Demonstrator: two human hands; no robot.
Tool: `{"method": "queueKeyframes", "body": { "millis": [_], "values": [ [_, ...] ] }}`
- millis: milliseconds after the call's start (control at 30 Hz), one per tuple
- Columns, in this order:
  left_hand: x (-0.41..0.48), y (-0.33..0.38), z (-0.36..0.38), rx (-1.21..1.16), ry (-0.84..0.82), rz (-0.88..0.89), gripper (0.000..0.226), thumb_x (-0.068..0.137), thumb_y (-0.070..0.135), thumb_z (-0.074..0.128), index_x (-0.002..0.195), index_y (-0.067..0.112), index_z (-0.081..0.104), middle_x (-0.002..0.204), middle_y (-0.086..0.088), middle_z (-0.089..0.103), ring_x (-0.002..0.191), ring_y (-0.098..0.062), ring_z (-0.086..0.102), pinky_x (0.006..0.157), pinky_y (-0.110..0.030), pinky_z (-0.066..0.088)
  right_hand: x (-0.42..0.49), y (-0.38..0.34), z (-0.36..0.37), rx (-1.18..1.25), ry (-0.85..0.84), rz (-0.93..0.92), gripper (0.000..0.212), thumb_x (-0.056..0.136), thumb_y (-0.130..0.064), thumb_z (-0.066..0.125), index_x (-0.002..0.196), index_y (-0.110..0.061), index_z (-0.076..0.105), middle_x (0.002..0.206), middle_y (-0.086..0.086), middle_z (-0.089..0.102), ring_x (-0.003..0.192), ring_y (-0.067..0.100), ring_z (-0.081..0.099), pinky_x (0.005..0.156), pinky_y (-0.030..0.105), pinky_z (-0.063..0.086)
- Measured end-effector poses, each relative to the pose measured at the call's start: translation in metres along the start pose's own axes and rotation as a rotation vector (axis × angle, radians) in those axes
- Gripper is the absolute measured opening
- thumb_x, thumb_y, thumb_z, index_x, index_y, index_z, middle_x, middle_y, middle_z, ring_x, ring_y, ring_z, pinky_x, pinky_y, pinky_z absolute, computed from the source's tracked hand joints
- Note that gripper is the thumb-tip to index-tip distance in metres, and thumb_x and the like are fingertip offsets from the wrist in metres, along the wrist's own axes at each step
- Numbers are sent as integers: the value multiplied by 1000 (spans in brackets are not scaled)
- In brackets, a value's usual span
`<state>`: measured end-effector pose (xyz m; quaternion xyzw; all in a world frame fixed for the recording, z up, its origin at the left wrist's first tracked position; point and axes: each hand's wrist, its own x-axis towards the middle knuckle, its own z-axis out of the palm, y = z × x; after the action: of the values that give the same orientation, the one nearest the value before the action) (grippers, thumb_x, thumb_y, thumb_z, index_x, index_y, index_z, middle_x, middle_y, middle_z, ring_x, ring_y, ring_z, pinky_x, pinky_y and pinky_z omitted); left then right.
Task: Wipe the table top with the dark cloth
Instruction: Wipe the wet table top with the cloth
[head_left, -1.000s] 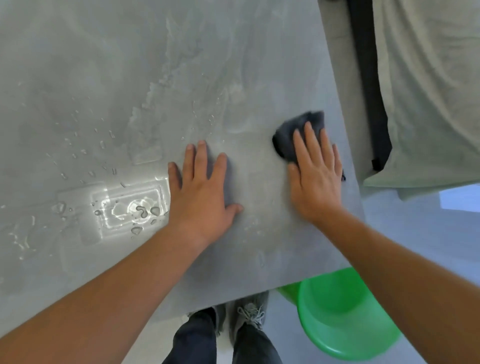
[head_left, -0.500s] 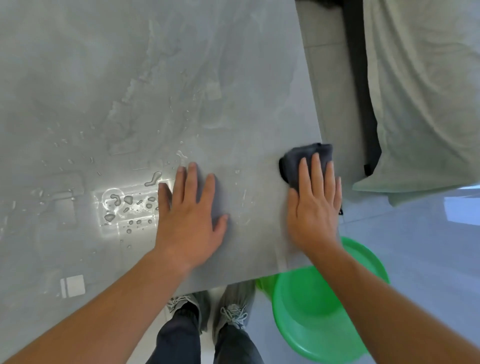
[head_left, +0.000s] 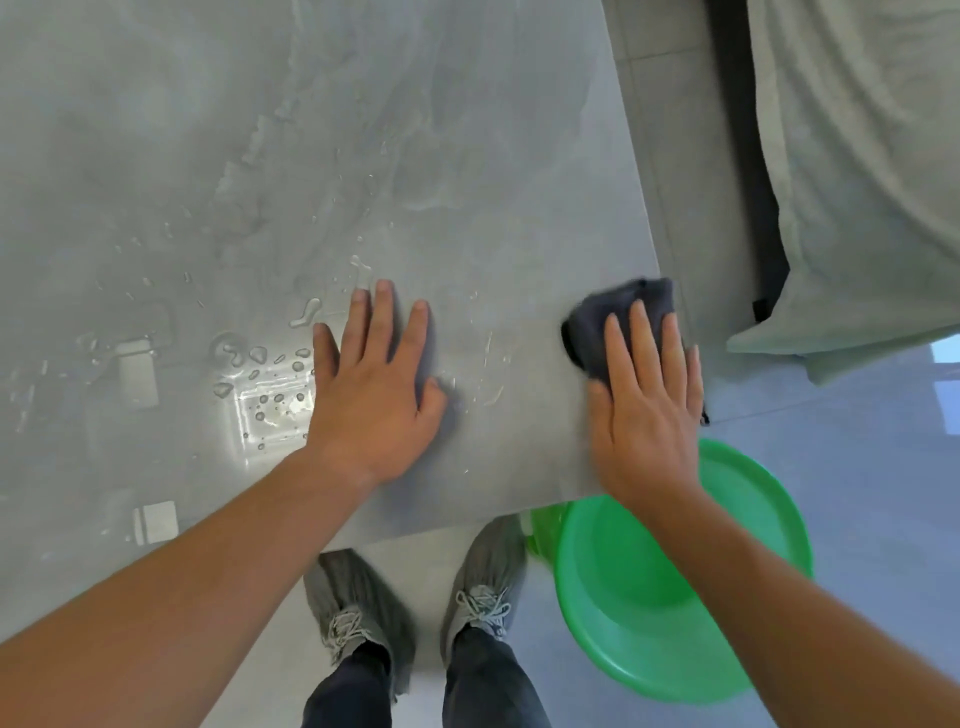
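Note:
The grey table top (head_left: 395, 135) fills the upper left, wet with droplets and smears left of centre. A dark grey cloth (head_left: 597, 325) lies bunched at the table's near right corner, partly over the right edge. My right hand (head_left: 644, 400) presses flat on the cloth with straight fingers and covers most of it. To its left my left hand (head_left: 374, 384) rests flat on the bare table, fingers spread, holding nothing.
A green plastic basin (head_left: 675, 597) stands on the floor under the table's near right corner. My two feet (head_left: 421, 608) stand by the near edge. A pale green draped fabric (head_left: 857, 182) hangs at the right, across a gap of floor.
My right hand has drawn the cloth back toward the near right corner, onto the table's right edge. My left hand stays flat on the table, shifted slightly nearer.

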<state>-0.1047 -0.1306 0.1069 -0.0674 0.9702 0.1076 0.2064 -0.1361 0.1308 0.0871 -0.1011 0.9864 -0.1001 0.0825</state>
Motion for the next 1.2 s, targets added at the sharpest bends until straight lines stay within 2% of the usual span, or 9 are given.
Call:
{"method": "queueKeyframes", "body": {
  "millis": [133,233,400,467,600,700,900,1100,1200],
  "values": [
    [0,2,2,5,-14,-4,75,90,45,18,157,25,-11,164,-8,-24,149,-25,-27,119,-59,-7,-62,-7,7,-45,-57,-38,59,102,-34,32,158,-20,22,167,5,16,155,33,8,122,55,13],
    [1,-2,0,-22,-10,14,73,94,41,27,157,26,-6,165,-6,-21,150,-24,-23,120,-57,-6,-20,-23,2,6,-48,-40,58,101,-33,37,157,-20,29,166,6,20,153,35,14,123,54,13],
    [-8,-18,-7,-133,44,70,71,97,32,36,158,17,4,168,-6,-8,153,-18,-13,122,-46,-4,93,-67,2,116,37,100,59,103,-35,32,160,-25,17,169,-1,8,155,29,-1,125,47,0],
    [-13,-28,-9,-136,80,74,67,98,32,38,157,15,12,168,-8,-3,153,-21,-9,122,-43,-4,94,-85,8,112,54,47,59,103,-32,32,160,-24,18,169,0,9,155,30,0,125,48,1],
    [-29,-46,-8,-115,79,32,64,97,42,25,156,16,20,168,-9,-1,153,-22,-9,123,-44,-3,21,-84,15,105,-12,-249,55,101,-27,41,156,-20,33,166,3,23,155,31,11,124,51,10],
    [-42,-52,1,-71,28,63,72,95,50,14,159,17,10,167,-8,-10,152,-22,-16,123,-43,-6,4,-62,9,120,-85,-390,55,98,-28,48,152,-20,42,164,0,28,154,27,16,124,48,12],
    [-40,-62,13,-6,23,99,72,97,53,13,159,20,-2,165,-8,-19,150,-22,-24,121,-45,-10,50,-99,18,148,34,-59,59,100,-36,38,157,-26,28,167,1,18,155,30,8,125,48,5],
    [-42,-60,12,-61,9,83,72,94,55,3,158,23,-6,165,-4,-23,148,-18,-28,121,-42,-14,-67,-96,37,3,-48,-428,53,104,-41,38,155,-25,34,166,2,23,154,33,11,122,56,14],
    [-42,-58,13,-48,9,73,73,94,55,5,159,21,-6,165,-6,-22,149,-21,-26,121,-45,-12,-74,-67,29,-34,-64,-405,54,103,-42,39,154,-27,35,166,-1,24,154,30,14,123,53,15]
  ]
}}
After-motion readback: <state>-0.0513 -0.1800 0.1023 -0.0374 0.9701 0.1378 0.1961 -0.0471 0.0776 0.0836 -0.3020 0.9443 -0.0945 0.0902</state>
